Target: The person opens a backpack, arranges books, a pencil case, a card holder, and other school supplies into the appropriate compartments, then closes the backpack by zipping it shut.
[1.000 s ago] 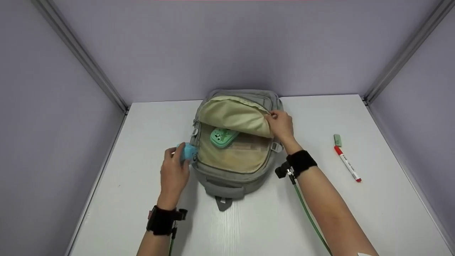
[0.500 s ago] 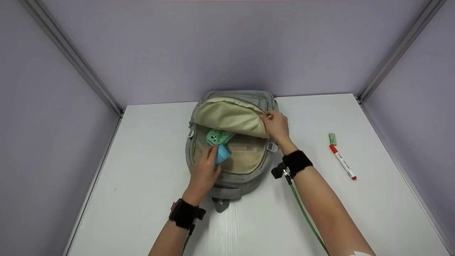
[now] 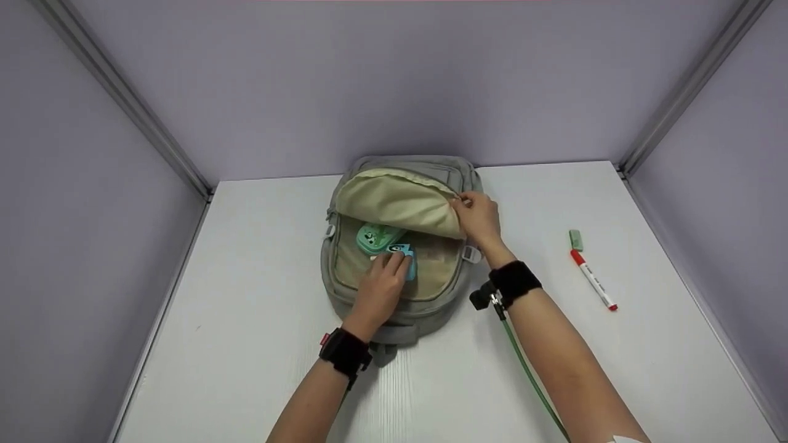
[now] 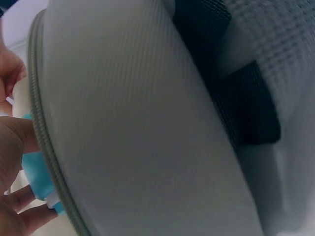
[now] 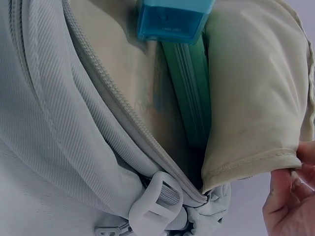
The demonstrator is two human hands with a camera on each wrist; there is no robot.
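Note:
A grey backpack (image 3: 345, 289) lies flat on the white table (image 3: 246, 320), its front flap (image 3: 394, 206) folded back to show beige lining. My right hand (image 3: 477, 215) pinches the flap's edge (image 5: 256, 164) and holds it up. My left hand (image 3: 385, 283) is inside the opening and grips a small blue box (image 3: 406, 258), also seen from the right wrist as the blue box (image 5: 172, 19). A green case with a panda print (image 3: 375, 237) lies in the bag just behind the blue box. In the left wrist view the backpack's grey side (image 4: 138, 128) fills the frame, with the blue box (image 4: 37, 177) beside my fingers (image 4: 24, 216).
A red-capped white marker (image 3: 592, 280) and a small pale green eraser (image 3: 575, 239) lie on the table to the right of the bag. Lilac walls with metal corner rails (image 3: 123, 104) close in the table on three sides.
My left hand carried the blue box from the bag's left side on the table into the open compartment, beside the green case. My right hand kept holding the flap.

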